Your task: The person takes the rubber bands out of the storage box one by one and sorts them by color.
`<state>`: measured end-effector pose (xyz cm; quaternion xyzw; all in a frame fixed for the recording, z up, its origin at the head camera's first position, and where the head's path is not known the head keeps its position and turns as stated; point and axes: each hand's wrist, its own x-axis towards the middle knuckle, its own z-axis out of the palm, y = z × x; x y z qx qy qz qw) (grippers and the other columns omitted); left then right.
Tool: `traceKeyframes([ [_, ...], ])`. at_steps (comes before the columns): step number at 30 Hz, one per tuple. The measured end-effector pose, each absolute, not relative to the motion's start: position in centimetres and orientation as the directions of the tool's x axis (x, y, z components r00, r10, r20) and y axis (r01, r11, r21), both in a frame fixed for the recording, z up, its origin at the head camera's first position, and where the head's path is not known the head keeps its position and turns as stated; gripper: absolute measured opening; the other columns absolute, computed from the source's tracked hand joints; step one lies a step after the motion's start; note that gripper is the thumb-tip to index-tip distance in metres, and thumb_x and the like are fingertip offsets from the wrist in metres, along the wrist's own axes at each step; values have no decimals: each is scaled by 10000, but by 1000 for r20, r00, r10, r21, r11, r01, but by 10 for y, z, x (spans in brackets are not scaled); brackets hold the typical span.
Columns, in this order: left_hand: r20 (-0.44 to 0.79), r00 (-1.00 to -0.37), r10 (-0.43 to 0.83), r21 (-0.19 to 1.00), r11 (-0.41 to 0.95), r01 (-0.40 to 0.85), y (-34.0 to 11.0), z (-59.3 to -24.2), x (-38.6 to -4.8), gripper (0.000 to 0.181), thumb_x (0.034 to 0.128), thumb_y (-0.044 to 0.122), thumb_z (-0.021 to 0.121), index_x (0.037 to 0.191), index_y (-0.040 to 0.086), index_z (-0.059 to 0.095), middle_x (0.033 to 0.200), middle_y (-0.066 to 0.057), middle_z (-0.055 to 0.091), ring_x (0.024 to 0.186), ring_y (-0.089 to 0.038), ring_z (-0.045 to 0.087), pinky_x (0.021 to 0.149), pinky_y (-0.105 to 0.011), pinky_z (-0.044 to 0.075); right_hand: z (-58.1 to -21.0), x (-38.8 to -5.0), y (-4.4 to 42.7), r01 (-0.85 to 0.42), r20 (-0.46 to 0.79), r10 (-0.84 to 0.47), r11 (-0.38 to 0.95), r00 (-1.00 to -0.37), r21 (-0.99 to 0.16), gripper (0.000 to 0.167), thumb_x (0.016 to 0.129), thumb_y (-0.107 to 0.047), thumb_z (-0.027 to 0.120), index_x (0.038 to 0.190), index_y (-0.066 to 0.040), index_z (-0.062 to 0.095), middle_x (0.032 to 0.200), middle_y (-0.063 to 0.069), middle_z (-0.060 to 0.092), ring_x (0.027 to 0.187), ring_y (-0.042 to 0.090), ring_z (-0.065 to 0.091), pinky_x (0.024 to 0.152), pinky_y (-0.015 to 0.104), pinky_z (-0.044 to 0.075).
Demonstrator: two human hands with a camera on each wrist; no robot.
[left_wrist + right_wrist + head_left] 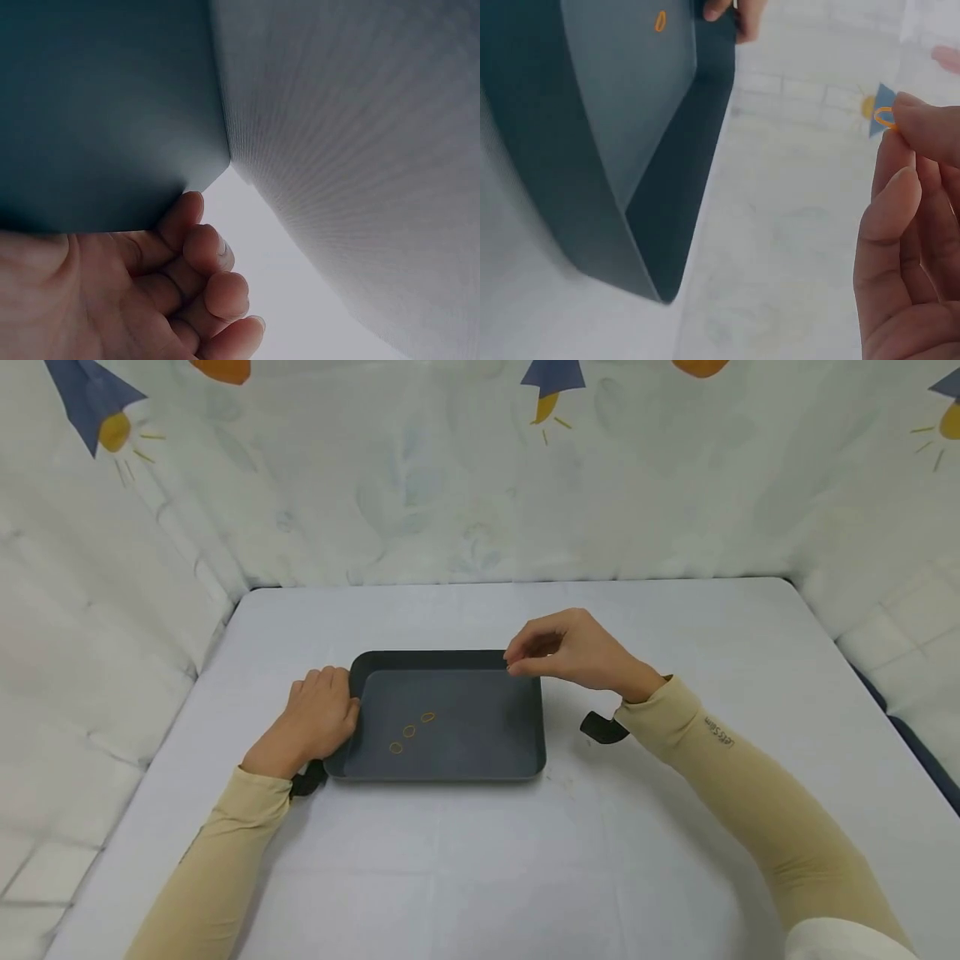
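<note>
A dark grey rectangular tray (480, 727) lies on the table, with three thin orange rubber bands (408, 732) in a slanting row on the left half of its floor. At the tray's left side, my left hand (318, 714) grips the rim, thumb over the edge. Its fingertips (214, 247) curl beside the outer wall in the left wrist view. Above the tray's far right corner is my right hand (573, 652). Between thumb and forefinger it pinches another small orange rubber band (877, 116), which stands out as a loop in the right wrist view.
A white cloth covers the table (487, 860). Behind it hangs a pale curtain (450, 485) with blue and orange figures, and more pale sheeting (97, 652) stands along the left side. Black wrist straps or mounts (604, 727) show below both wrists.
</note>
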<state>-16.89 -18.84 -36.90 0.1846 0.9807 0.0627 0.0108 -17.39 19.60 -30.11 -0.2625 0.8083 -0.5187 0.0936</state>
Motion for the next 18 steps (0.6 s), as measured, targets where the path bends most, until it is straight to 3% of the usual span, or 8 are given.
traceKeyframes([
  [2,-3,-930,366,128,923,363,-189,-368,-168,216,1036,159,458,1049,-57,464,947,-195,488,897,-386,458,754,-473,338,-302,-174,202,-299,112,-494,317,-862,-900,129,861,-155,848,976,-131,796,965,27,777,875,226,735,830,335,605],
  [9,-13,-932,361,124,926,357,-189,-369,-168,209,1038,157,464,1057,-51,464,956,-196,492,905,-384,455,762,-473,340,-304,-174,220,-222,78,-372,363,-925,-905,169,862,-290,855,980,-186,793,962,9,773,823,218,679,578,295,463],
  [18,-11,-930,368,115,924,364,-189,-369,-170,235,1037,169,457,1061,-64,469,960,-207,503,905,-394,465,751,-474,344,-316,-175,241,-151,78,-231,315,-970,-937,236,856,-288,862,1030,-153,777,976,7,769,920,267,724,735,282,566],
])
